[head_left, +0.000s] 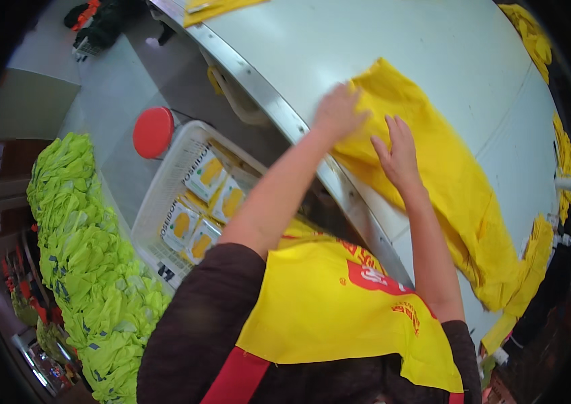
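Note:
A yellow garment or piece of yellow fabric (444, 178), rumpled and long, lies across the white table (299, 40). At its upper left edge is my left hand (341, 113), slightly blurred, fingers spread over the cloth and apparently touching it. My right hand (401, 153) is held over the middle of the fabric, thumb apart from the fingers, with nothing in it. Whether its palm touches the cloth I cannot tell. A yellow apron with red print (326, 303) covers my front.
Left of the table, a white basket (154, 209) holds several flat packages with yellow contents. Beside it stands a red round stool (153, 132). A large heap of lime-green garments (77, 269) lies farther left. More yellow fabric (531, 269) lies along the table's right edge.

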The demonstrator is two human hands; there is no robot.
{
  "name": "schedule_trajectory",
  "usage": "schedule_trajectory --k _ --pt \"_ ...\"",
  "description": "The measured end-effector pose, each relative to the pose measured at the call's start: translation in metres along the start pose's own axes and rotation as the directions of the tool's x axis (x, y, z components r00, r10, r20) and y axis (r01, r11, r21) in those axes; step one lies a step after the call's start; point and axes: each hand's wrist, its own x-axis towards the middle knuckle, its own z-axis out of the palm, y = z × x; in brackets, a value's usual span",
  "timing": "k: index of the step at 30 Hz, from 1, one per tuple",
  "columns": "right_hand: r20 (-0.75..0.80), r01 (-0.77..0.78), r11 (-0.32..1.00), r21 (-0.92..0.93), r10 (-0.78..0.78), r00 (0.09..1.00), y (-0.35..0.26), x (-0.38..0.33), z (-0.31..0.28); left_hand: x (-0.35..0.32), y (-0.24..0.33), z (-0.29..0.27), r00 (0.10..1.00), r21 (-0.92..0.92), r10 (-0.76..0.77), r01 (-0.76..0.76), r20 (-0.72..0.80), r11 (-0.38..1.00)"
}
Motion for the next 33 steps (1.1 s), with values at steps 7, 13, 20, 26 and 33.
schedule_trajectory --k 7,13,20,26,33 --pt "-0.095 0.139 0.637 0.758 -0.104 0.990 -0.130 -0.080 -0.221 -0.072 -0.046 -0.030 0.945 -0.369 -0.151 0.035 -0.291 0.929" --pt "-0.256 0.347 0.099 0.933 -0.498 0.829 -0.150 -0.134 -0.275 -0.152 -0.015 -0.023 0.721 -0.464 -0.374 0.082 -0.584 0.882" --pt "-0.338 0.298 -0.164 0.940 -0.360 0.870 -0.175 -0.166 -0.260 -0.343 -0.015 0.083 0.861 -0.286 -0.479 0.509 0.171 0.812" --pt "0.128 -0.150 0.019 0.989 -0.631 0.766 -0.165 -0.168 -0.208 -0.431 -0.009 0.092 0.540 0.006 -0.392 0.582 0.745 0.813" --pt "0.894 -0.826 0.455 0.333 0.125 0.430 -0.110 -0.263 0.048 -0.484 -0.030 0.114 0.649 -0.177 -0.360 0.610 0.670 0.772"
